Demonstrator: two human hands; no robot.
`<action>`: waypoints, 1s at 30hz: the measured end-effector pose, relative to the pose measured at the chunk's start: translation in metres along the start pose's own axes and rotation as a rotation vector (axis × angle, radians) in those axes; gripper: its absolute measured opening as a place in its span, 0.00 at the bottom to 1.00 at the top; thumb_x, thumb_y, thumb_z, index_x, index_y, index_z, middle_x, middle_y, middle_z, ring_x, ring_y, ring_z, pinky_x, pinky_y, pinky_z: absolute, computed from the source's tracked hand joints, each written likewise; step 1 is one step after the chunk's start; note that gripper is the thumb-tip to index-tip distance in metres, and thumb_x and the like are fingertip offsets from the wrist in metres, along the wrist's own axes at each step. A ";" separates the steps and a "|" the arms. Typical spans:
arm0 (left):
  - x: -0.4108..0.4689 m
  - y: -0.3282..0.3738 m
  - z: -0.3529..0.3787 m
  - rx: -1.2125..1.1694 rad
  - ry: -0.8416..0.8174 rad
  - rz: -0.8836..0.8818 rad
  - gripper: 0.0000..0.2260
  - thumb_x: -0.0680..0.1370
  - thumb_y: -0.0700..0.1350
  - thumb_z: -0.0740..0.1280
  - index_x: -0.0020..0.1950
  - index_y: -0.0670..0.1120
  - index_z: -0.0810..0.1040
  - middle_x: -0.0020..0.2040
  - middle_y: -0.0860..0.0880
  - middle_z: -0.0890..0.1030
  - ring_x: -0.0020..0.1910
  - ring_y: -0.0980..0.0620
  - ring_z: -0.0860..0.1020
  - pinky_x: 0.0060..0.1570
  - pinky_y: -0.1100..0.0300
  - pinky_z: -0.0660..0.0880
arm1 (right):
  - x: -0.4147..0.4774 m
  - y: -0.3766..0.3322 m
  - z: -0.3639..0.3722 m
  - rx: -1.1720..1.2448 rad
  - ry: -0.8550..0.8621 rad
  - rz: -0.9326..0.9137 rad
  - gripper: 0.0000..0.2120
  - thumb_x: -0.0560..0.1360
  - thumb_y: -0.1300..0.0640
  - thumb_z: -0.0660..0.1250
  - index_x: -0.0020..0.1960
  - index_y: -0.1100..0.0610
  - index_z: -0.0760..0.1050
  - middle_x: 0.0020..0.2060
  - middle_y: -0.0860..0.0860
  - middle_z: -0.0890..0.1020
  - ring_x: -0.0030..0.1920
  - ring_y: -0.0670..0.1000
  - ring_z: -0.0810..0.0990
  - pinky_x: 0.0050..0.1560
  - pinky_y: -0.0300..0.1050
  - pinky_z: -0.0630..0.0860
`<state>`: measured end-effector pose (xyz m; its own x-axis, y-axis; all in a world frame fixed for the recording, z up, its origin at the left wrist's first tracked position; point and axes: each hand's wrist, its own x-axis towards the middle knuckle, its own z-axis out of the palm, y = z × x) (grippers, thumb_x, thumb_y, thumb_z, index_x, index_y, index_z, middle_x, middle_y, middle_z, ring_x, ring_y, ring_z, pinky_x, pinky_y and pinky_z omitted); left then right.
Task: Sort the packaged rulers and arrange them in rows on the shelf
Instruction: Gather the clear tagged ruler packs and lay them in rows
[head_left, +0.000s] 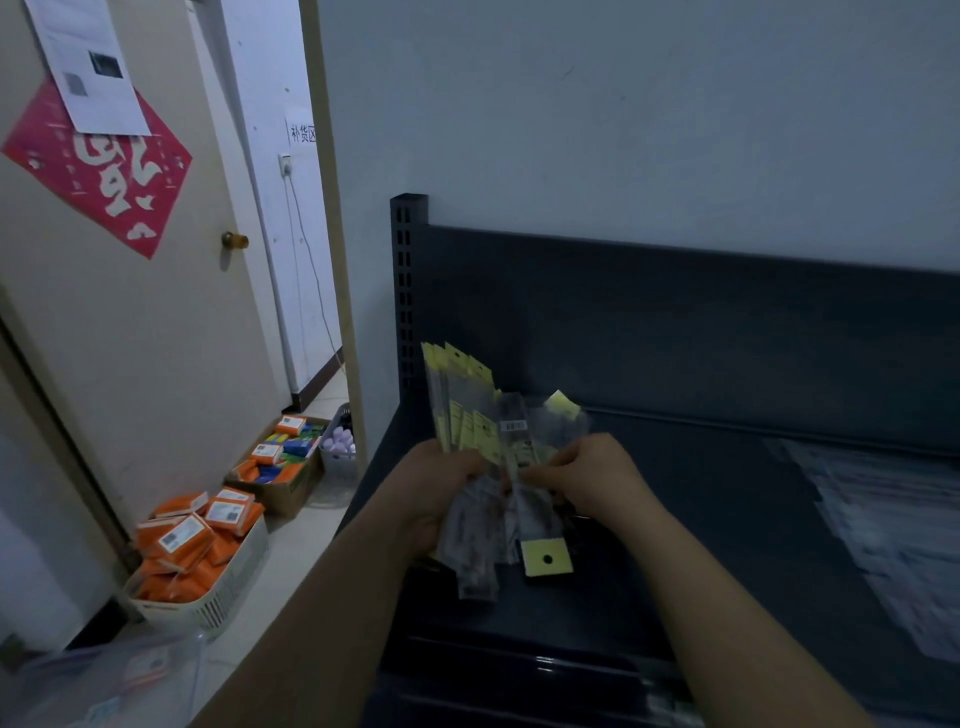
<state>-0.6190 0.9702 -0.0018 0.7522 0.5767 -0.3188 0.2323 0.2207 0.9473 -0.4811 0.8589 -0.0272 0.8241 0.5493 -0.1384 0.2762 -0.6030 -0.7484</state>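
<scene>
Left hand (441, 493) grips a fanned bundle of long clear-plastic ruler packets with yellow card headers (478, 415), upright just above the dark grey metal shelf (675, 467), probably spread so each packet can be told apart. Right hand (587, 473) pinches one packet at the fan's middle, apparently to draw it out. The packets look thin, glossy and slippery, most headers up and at least one down, while more pale clear packets (883, 530) lie flat in overlapping rows on the shelf at right, well apart from the hands.

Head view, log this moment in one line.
sorting | left hand grips fanned clear yellow-topped ruler packets | right hand pinches one | dark metal shelf below
</scene>
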 end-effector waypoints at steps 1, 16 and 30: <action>0.000 -0.001 0.002 -0.003 -0.002 0.009 0.05 0.77 0.34 0.63 0.44 0.39 0.78 0.40 0.39 0.83 0.35 0.44 0.82 0.35 0.56 0.80 | -0.001 -0.001 0.000 -0.015 -0.011 0.007 0.14 0.66 0.52 0.77 0.33 0.60 0.75 0.28 0.54 0.75 0.29 0.49 0.72 0.31 0.42 0.68; -0.005 0.006 -0.005 -0.253 -0.010 0.017 0.08 0.78 0.33 0.60 0.43 0.35 0.78 0.41 0.39 0.81 0.31 0.50 0.79 0.27 0.62 0.77 | -0.011 0.012 -0.056 0.403 -0.107 0.038 0.07 0.79 0.62 0.62 0.49 0.66 0.76 0.37 0.60 0.82 0.32 0.51 0.82 0.31 0.42 0.79; 0.002 0.019 -0.006 -0.110 -0.016 0.017 0.23 0.69 0.62 0.71 0.49 0.42 0.80 0.40 0.41 0.85 0.41 0.44 0.82 0.35 0.57 0.80 | -0.013 0.028 -0.102 0.068 -0.301 -0.237 0.10 0.76 0.63 0.67 0.50 0.52 0.83 0.47 0.50 0.85 0.49 0.46 0.82 0.54 0.37 0.76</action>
<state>-0.6171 0.9806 0.0157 0.7654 0.5686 -0.3015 0.1514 0.2963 0.9430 -0.4332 0.7761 0.0202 0.5563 0.8203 -0.1331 0.3996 -0.4045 -0.8226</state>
